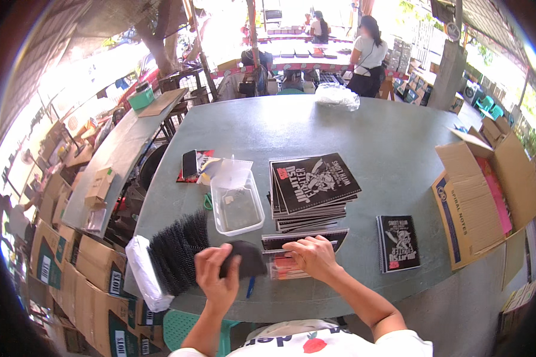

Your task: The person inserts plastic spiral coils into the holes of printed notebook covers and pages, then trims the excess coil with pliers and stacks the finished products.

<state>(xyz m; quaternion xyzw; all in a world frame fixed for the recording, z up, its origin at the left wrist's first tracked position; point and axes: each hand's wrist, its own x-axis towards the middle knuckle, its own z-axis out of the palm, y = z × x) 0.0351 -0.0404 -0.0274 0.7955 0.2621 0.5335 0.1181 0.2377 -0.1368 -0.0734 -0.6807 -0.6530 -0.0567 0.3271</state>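
Here's the left hand [216, 275], half-curled around a blurred black flat piece [247, 260]; the right hand [312, 257], fingers bent, touches a black notebook [275, 241] at its twelve o'clock, grip unclear, spiral notebook stack [315, 187] just beyond.

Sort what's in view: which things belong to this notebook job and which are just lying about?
Seems part of the job: notebook at the right hand, blurred dark item in the left hand, notebook stack, black spiral coils.

Probably lying about: phone, crumpled clear plastic, green container.
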